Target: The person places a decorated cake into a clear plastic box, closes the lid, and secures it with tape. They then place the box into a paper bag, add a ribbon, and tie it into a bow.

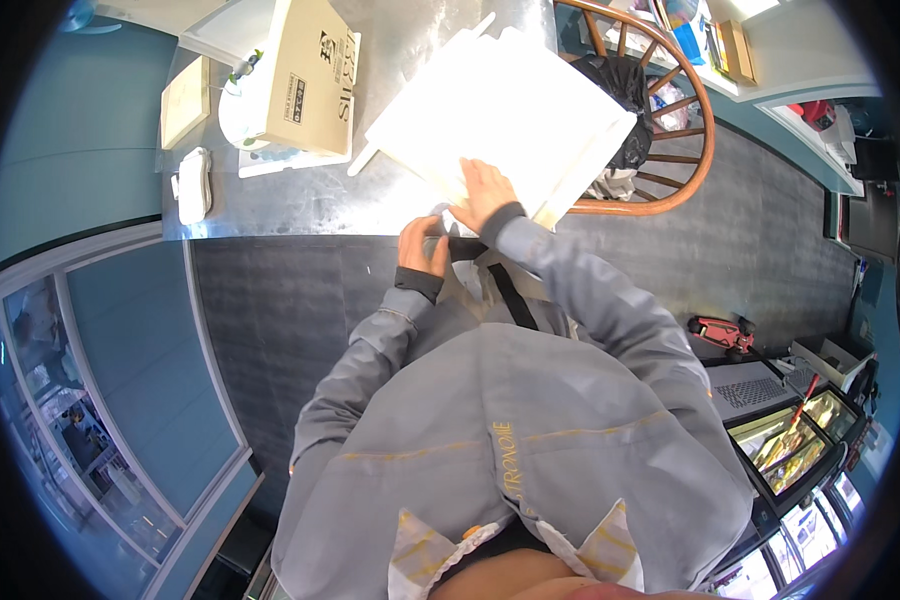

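Bright, overexposed white flat pieces, perhaps boxes or sheets [502, 112], lie at an angle on a metal-topped table [270, 206]. My right hand [487, 191] rests with its fingers spread on their near edge. At the table's front edge is my left hand [422, 247], its fingers and thumb apart, with nothing plainly held. Between the hands a small greyish, shiny piece shows, too unclear to name. A printed cardboard carton [307, 82] stands at the table's left, beside a round white object with leaves.
A wooden chair with a spindle back [701, 150] stands right of the table, a black plastic bag [619, 97] on it. A flat cream box [185, 103] and a white bundle [194, 186] lie at the left. A red scooter-like object [722, 332] is on the floor.
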The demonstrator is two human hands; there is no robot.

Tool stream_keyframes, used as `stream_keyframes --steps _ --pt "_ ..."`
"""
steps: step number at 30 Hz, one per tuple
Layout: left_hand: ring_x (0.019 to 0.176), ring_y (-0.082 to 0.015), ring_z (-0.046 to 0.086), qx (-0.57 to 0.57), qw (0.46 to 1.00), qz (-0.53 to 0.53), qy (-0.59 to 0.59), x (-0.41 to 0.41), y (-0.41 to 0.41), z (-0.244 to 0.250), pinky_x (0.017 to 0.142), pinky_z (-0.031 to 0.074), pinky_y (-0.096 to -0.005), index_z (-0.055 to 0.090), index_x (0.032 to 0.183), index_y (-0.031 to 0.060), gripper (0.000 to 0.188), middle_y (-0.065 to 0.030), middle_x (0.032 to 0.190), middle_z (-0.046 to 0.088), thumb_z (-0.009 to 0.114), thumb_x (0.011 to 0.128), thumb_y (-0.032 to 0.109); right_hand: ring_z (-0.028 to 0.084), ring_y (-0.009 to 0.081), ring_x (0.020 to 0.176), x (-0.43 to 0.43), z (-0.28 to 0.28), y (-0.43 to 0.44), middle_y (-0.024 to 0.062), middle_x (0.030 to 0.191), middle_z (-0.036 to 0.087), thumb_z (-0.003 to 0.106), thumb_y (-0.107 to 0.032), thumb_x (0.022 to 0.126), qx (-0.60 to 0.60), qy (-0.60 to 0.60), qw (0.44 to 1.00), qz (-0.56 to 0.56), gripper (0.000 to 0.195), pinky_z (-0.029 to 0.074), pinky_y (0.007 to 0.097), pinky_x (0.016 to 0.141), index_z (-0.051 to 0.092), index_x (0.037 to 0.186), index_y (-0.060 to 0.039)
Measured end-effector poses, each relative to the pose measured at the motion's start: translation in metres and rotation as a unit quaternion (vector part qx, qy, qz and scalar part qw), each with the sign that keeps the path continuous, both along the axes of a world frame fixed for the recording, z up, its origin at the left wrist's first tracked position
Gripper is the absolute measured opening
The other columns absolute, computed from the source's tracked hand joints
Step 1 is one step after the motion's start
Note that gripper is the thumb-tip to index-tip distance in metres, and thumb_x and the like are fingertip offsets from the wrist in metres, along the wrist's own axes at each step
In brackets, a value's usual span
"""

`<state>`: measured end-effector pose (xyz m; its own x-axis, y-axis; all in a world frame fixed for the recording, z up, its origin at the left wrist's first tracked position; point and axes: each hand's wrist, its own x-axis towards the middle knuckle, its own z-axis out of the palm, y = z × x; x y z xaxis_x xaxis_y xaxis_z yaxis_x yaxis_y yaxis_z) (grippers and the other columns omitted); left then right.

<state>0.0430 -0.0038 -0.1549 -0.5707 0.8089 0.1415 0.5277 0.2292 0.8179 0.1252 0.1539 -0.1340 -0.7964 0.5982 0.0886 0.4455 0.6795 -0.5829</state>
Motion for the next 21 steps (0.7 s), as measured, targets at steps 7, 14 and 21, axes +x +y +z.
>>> stream_keyframes --steps 7,14,21 --pt "0.117 -0.0267 0.044 0.157 0.926 0.155 -0.305 -0.019 0.023 0.003 0.096 0.038 -0.0350 0.039 0.127 -0.0053 0.043 -0.0178 0.129 0.044 0.052 0.091 0.015 0.058 0.0364 0.090 0.013 0.033 0.005 0.0154 0.093 0.061 0.061 -0.007 0.066 -0.239 0.040 0.969 0.055 0.047 0.046 0.0407 0.077 0.051 0.112 -0.0038" --pt "0.100 -0.0396 0.057 0.291 0.948 -0.060 0.118 -0.027 0.071 0.128 0.089 0.045 -0.0448 0.054 0.112 -0.0017 0.036 -0.0213 0.113 0.058 0.059 0.077 0.007 0.055 0.0136 0.092 0.072 0.118 0.028 0.0065 0.095 0.061 0.067 -0.007 0.068 -0.446 0.043 0.890 0.087 0.050 0.045 0.0276 0.081 0.053 0.116 -0.0012" --pt "0.091 -0.0364 0.060 0.369 0.925 -0.075 0.052 -0.031 0.087 0.160 0.081 0.048 -0.0397 0.062 0.090 -0.0028 0.015 -0.0173 0.094 0.064 0.059 0.076 0.000 0.054 0.0097 0.085 0.067 0.124 0.013 0.0028 0.090 0.060 0.066 0.001 0.072 -0.462 0.114 0.880 0.000 0.039 0.045 0.0246 0.075 0.057 0.110 0.0010"
